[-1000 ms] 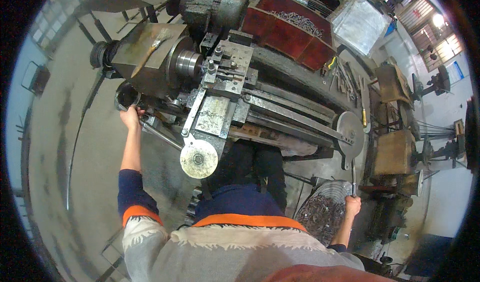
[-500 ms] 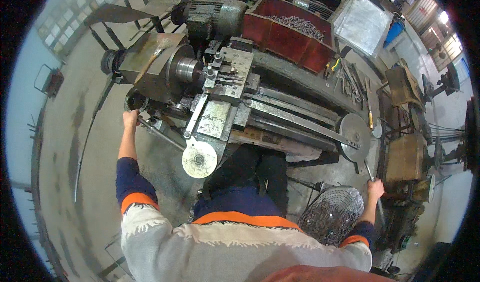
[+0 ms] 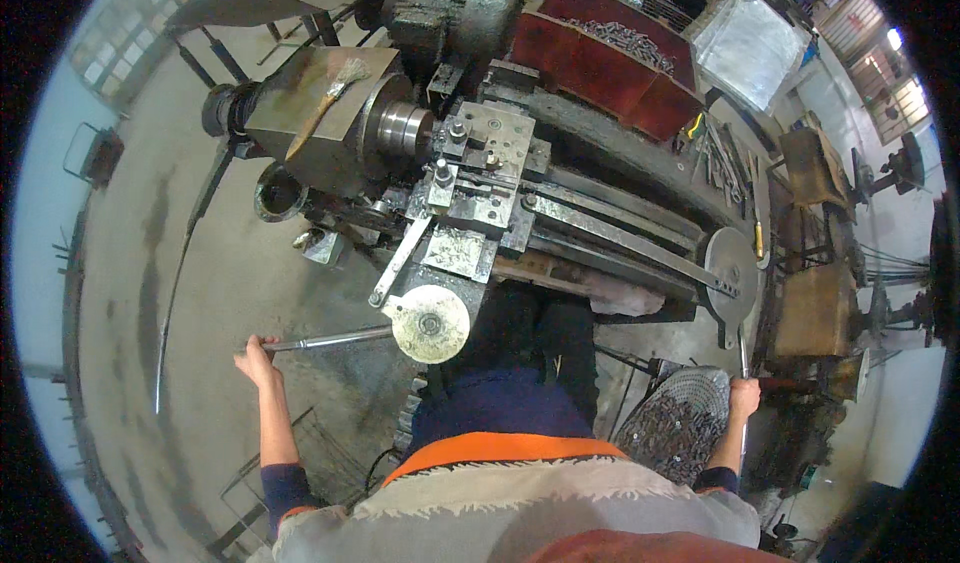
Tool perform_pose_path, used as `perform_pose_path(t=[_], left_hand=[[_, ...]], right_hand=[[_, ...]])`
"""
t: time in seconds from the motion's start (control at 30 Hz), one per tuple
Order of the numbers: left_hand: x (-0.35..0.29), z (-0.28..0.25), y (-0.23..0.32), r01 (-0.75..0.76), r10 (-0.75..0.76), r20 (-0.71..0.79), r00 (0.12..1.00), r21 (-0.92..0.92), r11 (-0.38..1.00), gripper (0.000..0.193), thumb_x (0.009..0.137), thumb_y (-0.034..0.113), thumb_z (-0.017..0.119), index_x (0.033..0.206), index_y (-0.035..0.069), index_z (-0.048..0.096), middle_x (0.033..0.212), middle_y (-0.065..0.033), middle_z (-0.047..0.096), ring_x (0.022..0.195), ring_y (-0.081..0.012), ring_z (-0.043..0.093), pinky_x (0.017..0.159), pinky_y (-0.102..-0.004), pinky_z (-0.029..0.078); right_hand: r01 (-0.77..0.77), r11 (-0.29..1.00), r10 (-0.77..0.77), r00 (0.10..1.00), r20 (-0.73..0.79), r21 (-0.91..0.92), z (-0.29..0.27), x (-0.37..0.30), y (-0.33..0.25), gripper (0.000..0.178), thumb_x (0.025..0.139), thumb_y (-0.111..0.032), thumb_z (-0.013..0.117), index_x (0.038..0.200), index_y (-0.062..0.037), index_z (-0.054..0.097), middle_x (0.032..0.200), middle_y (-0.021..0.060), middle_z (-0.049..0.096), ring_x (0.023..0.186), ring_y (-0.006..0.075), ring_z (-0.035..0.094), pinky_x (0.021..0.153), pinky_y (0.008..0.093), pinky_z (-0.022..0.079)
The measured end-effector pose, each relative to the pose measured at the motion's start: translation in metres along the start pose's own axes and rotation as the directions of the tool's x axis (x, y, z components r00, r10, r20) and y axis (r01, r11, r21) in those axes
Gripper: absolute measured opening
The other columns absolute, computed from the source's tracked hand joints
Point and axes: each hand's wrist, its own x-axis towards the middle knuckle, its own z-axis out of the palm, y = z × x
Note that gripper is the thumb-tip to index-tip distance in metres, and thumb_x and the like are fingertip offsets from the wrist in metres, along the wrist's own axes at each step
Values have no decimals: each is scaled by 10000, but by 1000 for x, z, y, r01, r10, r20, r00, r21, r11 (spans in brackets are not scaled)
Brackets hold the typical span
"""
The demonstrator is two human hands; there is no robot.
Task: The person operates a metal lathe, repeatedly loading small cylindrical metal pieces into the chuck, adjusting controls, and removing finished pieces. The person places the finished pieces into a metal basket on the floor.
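My left hand [image 3: 258, 361] is closed round the end of a steel lever [image 3: 345, 339], left of my body. That lever runs to a pale round disc [image 3: 432, 325], which a flat link [image 3: 402, 261] joins to the slide [image 3: 482, 158] of a small lathe. At the right, my right hand [image 3: 744, 397] grips a second lever, a thin rod [image 3: 743, 355] below a grey disc [image 3: 731, 263]. A long bar [image 3: 630, 243] ties this disc to the slide. Close to the slide's tool posts is the lathe's round spindle nose [image 3: 405, 129].
A brush [image 3: 328, 108] lies on the headstock [image 3: 300, 88]. Behind the bed stands a red bin [image 3: 605, 73] of small metal parts, near a motor [image 3: 455, 18]. Hand tools [image 3: 722, 163] lie at the right. A basket [image 3: 712, 383] of dark parts sits beside my right hand.
My left hand has swung its lever back toward my body, turning the pale disc and link. My right hand has shifted slightly down with its rod. The whole view has shifted a little.
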Motion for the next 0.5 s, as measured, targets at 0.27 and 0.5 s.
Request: perform_pose_path(t=[0.27, 0.5], left_hand=[[4, 31, 0, -89, 90, -114, 989, 21, 996, 124, 703, -49, 450, 812, -93, 410, 646, -174, 531, 514, -262, 566, 516, -372, 530], [18, 44, -3, -145, 149, -92, 985, 43, 988, 76, 682, -58, 446, 744, -96, 424, 650, -179, 543, 494, -262, 573, 491, -361, 517]], right_hand=[[-108, 990, 99, 990, 96, 91, -33, -49, -39, 393, 678, -300, 481, 814, 45, 610, 858, 273, 611, 870, 438, 583, 777, 454, 459], [-125, 990, 119, 990, 72, 73, -20, -46, -31, 399, 662, -311, 500, 822, 43, 591, 877, 279, 605, 858, 434, 584, 759, 458, 463]])
